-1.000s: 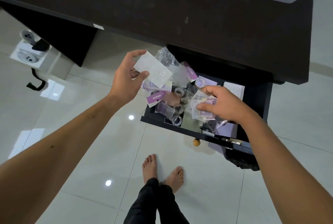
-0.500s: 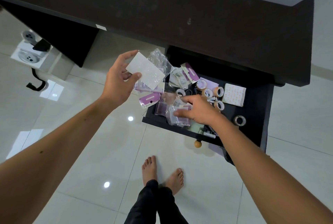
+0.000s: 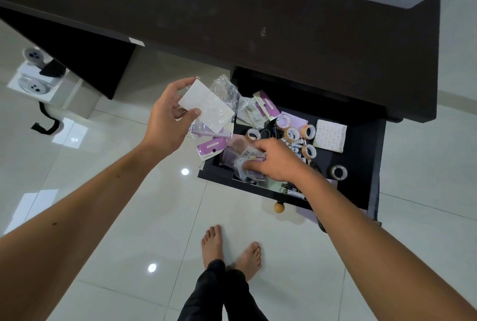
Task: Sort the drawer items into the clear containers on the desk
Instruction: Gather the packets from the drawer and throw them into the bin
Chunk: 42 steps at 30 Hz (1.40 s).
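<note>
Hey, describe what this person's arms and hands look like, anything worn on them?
Both arms are bare as far up as the frame shows, with no sleeve in view. The left hand and right hand wear no gloves, and no rings, watch or bracelets show. A few small dark spots mark the left forearm. Lower down, the legs are in dark trousers and the feet are bare.

You are looking down on a floor of large glossy white tiles, with thin grout lines and bright round spots of ceiling light reflected in it. A dark brown wooden desk fills the top of your view, its side panel reaching the floor at left. Beyond that panel a white socket block sits against the pale wall, a black cable curling below it.
</note>
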### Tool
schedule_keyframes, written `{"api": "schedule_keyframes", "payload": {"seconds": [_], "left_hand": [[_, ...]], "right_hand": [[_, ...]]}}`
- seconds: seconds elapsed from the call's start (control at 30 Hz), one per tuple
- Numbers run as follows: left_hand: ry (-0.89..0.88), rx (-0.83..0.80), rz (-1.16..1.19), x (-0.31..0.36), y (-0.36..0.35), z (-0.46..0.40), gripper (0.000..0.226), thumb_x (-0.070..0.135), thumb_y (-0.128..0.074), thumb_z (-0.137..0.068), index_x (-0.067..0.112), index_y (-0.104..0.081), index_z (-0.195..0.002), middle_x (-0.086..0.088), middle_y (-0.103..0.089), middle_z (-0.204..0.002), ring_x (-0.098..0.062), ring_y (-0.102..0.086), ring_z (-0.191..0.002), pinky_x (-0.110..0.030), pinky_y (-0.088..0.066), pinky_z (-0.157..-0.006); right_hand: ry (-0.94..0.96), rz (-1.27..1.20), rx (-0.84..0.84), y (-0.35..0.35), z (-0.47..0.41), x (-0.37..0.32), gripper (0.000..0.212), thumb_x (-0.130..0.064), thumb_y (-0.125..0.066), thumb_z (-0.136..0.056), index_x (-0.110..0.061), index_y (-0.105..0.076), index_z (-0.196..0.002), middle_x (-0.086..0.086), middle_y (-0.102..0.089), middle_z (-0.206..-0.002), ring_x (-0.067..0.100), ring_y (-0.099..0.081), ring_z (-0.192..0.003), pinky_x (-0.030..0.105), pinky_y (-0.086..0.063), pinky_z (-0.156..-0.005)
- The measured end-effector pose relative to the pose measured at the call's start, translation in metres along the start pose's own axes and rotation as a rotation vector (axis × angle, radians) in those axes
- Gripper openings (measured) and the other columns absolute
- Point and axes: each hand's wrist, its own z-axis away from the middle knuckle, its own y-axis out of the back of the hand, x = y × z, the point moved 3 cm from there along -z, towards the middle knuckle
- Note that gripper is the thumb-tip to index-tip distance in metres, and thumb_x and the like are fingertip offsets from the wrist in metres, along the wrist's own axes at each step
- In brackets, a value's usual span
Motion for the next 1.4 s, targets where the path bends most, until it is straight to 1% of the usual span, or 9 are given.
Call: {"api": "schedule_keyframes", "payload": {"seconds": [0.17,0.47,0.57,0.73,0.87,1.07,1.2,1.3,1.4], "left_hand": [[0.004,0.002,0.0,0.001,0.0,-0.002,0.059,0.001,-0.072,-0.097,0.034,-0.056,-0.143,0.006,-0.071,-0.13,-0.017,-0.071,-0.081,-0.034,-0.06,-0.079],[0.022,-0.01,0.014,-0.005,0.003,-0.002,0.059,0.001,-0.071,-0.097,0.033,-0.055,-0.144,-0.002,-0.071,-0.13,-0.017,-0.074,-0.088,-0.028,-0.058,-0.075],[0.028,-0.017,0.005,-0.006,0.004,-0.003,0.059,0.002,-0.072,-0.097,0.032,-0.054,-0.145,-0.003,-0.071,-0.13,-0.018,-0.074,-0.09,-0.026,-0.058,-0.075],[0.031,-0.022,0.008,-0.009,0.005,-0.008,0.058,0.003,-0.072,-0.097,0.031,-0.054,-0.145,-0.003,-0.071,-0.131,-0.021,-0.076,-0.092,-0.028,-0.058,-0.076],[0.027,-0.023,-0.011,-0.009,0.005,-0.011,0.058,0.003,-0.073,-0.097,0.03,-0.054,-0.145,0.0,-0.071,-0.128,-0.011,-0.072,-0.085,-0.025,-0.056,-0.078],[0.044,-0.034,-0.021,-0.009,0.005,-0.01,0.059,0.003,-0.073,-0.097,0.034,-0.055,-0.143,0.012,-0.07,-0.124,-0.002,-0.068,-0.077,-0.018,-0.053,-0.076],[0.048,-0.042,-0.025,-0.009,0.004,-0.009,0.059,0.004,-0.073,-0.097,0.036,-0.054,-0.143,0.006,-0.071,-0.125,-0.004,-0.068,-0.077,-0.02,-0.054,-0.077],[0.053,-0.054,-0.021,-0.008,0.002,-0.008,0.059,0.004,-0.073,-0.097,0.036,-0.054,-0.143,0.007,-0.07,-0.125,-0.01,-0.071,-0.082,-0.023,-0.055,-0.079],[0.056,-0.074,-0.001,-0.005,-0.003,-0.008,0.06,0.003,-0.074,-0.096,0.036,-0.055,-0.143,0.011,-0.071,-0.121,-0.019,-0.073,-0.088,-0.028,-0.058,-0.082]], "right_hand": [[-0.068,-0.118,0.1,0.025,0.004,0.007,0.029,-0.032,-0.085,-0.087,-0.02,-0.073,-0.11,-0.006,-0.073,-0.093,0.011,-0.067,-0.076,0.029,-0.049,-0.068],[-0.138,-0.372,0.295,0.068,-0.016,0.011,0.026,-0.025,-0.09,-0.082,-0.025,-0.075,-0.103,-0.003,-0.08,-0.099,0.019,-0.079,-0.088,0.052,-0.063,-0.09],[-0.125,-0.341,0.308,0.067,-0.026,0.008,0.04,-0.028,-0.091,-0.081,-0.021,-0.069,-0.114,-0.01,-0.074,-0.106,0.009,-0.07,-0.101,0.039,-0.056,-0.095],[-0.199,-0.252,0.357,0.063,-0.041,0.009,0.079,-0.03,-0.092,-0.08,-0.02,-0.053,-0.148,0.007,-0.062,-0.144,0.022,-0.056,-0.134,0.037,-0.043,-0.109],[-0.217,-0.141,0.383,0.056,-0.048,0.009,0.086,-0.037,-0.09,-0.081,-0.017,-0.049,-0.154,0.009,-0.056,-0.153,0.032,-0.05,-0.143,0.048,-0.041,-0.117],[-0.219,-0.095,0.466,0.054,-0.051,0.007,0.069,-0.034,-0.091,-0.079,-0.017,-0.06,-0.139,0.01,-0.055,-0.141,0.031,-0.053,-0.133,0.05,-0.048,-0.11],[-0.2,-0.16,0.465,0.054,-0.045,0.011,0.048,-0.032,-0.092,-0.078,-0.017,-0.064,-0.114,-0.001,-0.068,-0.109,0.02,-0.068,-0.097,0.023,-0.051,-0.074],[-0.165,-0.204,0.453,0.056,-0.035,0.01,0.044,-0.03,-0.091,-0.08,-0.017,-0.063,-0.11,-0.002,-0.066,-0.108,0.02,-0.062,-0.103,0.033,-0.046,-0.079],[-0.136,-0.275,0.428,0.058,-0.022,0.009,0.045,-0.024,-0.09,-0.082,-0.019,-0.061,-0.116,-0.011,-0.064,-0.104,0.006,-0.061,-0.097,0.021,-0.044,-0.073]]}}
